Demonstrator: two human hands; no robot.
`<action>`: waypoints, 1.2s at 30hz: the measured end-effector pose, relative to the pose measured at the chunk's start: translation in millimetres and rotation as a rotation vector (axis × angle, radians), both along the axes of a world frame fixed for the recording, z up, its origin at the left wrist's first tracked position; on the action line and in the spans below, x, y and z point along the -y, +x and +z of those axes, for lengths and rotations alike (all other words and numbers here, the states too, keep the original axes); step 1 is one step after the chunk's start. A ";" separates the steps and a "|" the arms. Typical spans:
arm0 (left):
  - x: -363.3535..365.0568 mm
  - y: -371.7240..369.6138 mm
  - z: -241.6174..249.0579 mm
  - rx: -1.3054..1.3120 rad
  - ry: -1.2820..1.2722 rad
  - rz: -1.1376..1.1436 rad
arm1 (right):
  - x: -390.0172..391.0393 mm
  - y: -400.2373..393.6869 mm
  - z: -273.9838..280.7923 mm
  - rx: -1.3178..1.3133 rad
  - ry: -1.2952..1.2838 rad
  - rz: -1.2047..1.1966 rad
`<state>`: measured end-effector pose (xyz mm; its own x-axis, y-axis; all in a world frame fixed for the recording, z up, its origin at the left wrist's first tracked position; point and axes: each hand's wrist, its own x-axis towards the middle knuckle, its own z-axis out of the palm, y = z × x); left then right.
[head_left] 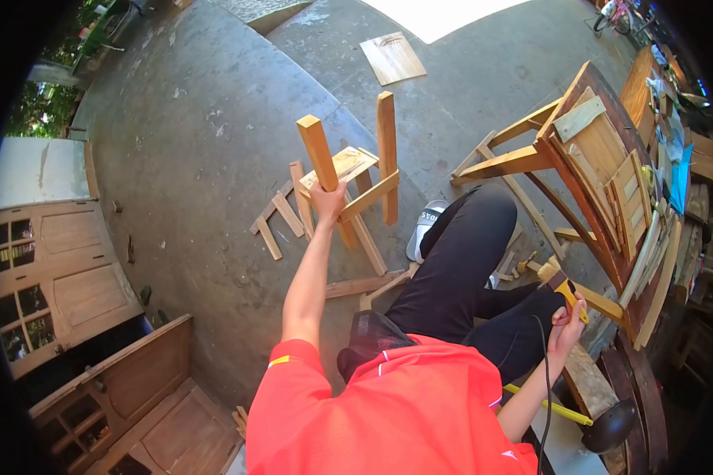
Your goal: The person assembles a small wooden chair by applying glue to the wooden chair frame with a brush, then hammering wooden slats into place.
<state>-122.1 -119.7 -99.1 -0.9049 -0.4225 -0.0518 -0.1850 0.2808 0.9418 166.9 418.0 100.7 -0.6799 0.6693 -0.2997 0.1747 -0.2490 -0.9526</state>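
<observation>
My left hand (328,201) is wrapped round one leg of a small wooden stool frame (342,168), which is held up off the floor with two legs pointing upward. The frame has a pale flat panel between its legs and a side rail at the right. Over by my bent knee, my right hand (566,323) grips the yellow handle of a paintbrush (560,285). The brush's pale bristles point up and to the left, apart from the stool frame.
Wood offcuts (273,218) lie on the concrete floor beyond my left hand. A large wooden frame (578,174) loaded with boards stands at the right. Panelled doors (79,285) are at the left. A square board (393,58) lies ahead. A black cable (546,372) hangs beside my right arm.
</observation>
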 end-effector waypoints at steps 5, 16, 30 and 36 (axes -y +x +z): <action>-11.9 -4.6 -34.9 0.021 0.050 0.018 | 3.5 -0.6 -4.7 0.010 -0.011 -0.036; 54.7 65.8 -59.7 0.106 -0.017 -0.146 | 18.5 -28.7 -18.3 -0.006 -0.043 0.022; 90.7 181.9 -112.8 0.316 -0.094 0.003 | 21.6 -31.8 -27.3 -0.032 -0.056 0.068; 69.4 175.0 -67.4 0.503 -0.298 0.146 | 19.1 -33.1 -23.4 -0.049 -0.028 0.010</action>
